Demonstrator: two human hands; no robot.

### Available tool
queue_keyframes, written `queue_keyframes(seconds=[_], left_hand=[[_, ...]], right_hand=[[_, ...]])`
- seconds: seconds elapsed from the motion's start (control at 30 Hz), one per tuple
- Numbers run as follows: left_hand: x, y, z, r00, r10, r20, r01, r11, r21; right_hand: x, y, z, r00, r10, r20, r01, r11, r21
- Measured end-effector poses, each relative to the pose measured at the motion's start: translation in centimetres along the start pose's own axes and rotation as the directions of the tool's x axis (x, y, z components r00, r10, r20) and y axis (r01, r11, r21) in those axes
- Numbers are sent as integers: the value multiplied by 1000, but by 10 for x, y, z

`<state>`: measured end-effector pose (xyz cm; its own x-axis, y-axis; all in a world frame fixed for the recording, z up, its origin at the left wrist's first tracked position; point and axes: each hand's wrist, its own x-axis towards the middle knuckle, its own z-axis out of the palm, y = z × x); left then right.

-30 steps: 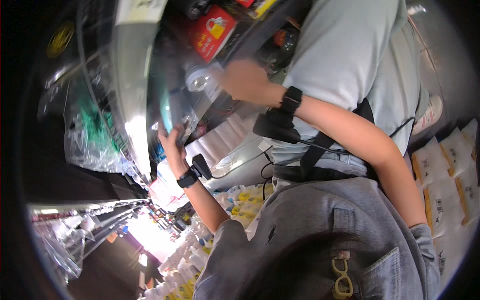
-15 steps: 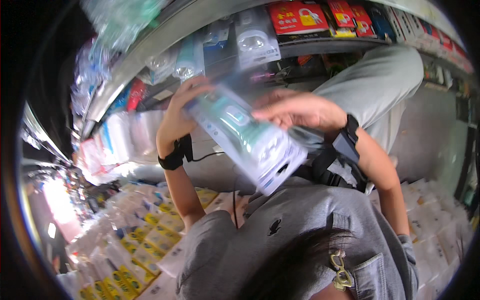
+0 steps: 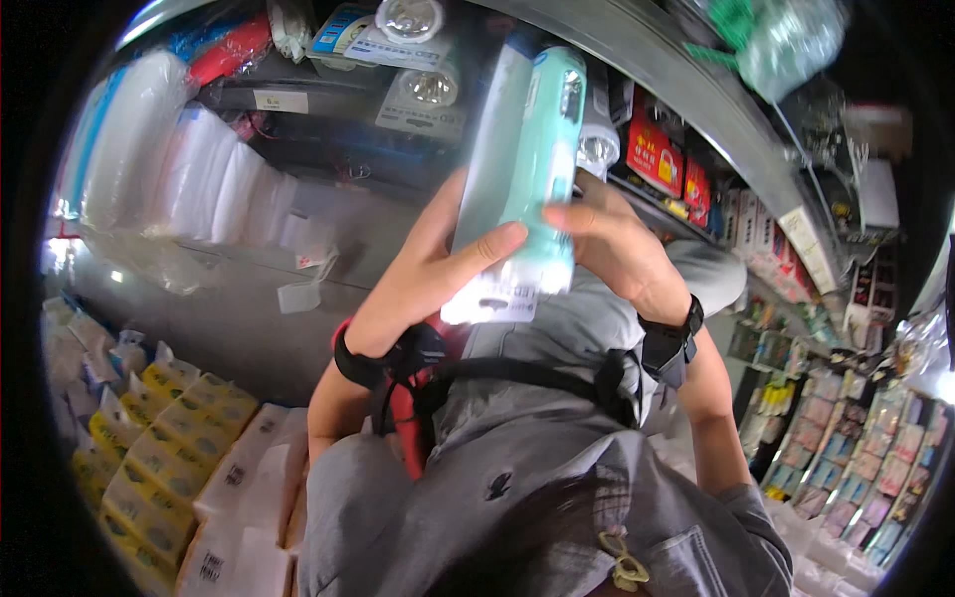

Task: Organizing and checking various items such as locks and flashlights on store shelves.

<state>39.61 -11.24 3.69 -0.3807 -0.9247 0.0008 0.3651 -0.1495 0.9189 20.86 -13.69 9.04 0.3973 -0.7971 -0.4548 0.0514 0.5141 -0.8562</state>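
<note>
Between my two hands is a packaged flashlight [image 3: 537,149], mint green, in a clear blister pack on a white card. It stands nearly upright in view, its lens end toward me. My left hand [image 3: 438,249] grips the pack's left edge, thumb pressed across the front near the lens. My right hand [image 3: 622,244] holds the right side, its thumb on the flashlight's body. The fingers behind the pack are hidden. Beyond it on the shelf lie other packaged flashlights, one white [image 3: 430,90] to the left and another [image 3: 597,144] just behind the right side.
A metal shelf edge [image 3: 686,95] curves across the top right. Red padlock boxes [image 3: 655,154] stand on the shelf to the right. White plastic-wrapped packs [image 3: 214,179] fill the left. Yellow tissue packs [image 3: 179,438] are stacked at lower left. A clear bag [image 3: 796,40] hangs at upper right.
The packaged flashlight has gone from slanting toward the lower right to nearly upright, farther from my body. My right hand now grips its side. The whole view has turned.
</note>
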Motion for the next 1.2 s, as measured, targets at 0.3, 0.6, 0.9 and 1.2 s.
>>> queue_keyframes(seconds=[0.3,0.6,0.9,1.2], left_hand=[[10,-39,-31,996,-54,-73,43,988,-151],[13,-51,-35,930,-185,318,368,493,-789],[50,-57,-13,951,-105,292,311,297,-903],[9,-53,0,912,-51,407,400,330,-855]], right_hand=[[82,-42,-50,835,-551,9,118,163,-980],[205,-32,-83,787,-211,580,288,-706,-647],[167,-63,-95,762,-566,316,167,-300,-939],[189,-50,-54,898,-113,426,247,-673,-697]])
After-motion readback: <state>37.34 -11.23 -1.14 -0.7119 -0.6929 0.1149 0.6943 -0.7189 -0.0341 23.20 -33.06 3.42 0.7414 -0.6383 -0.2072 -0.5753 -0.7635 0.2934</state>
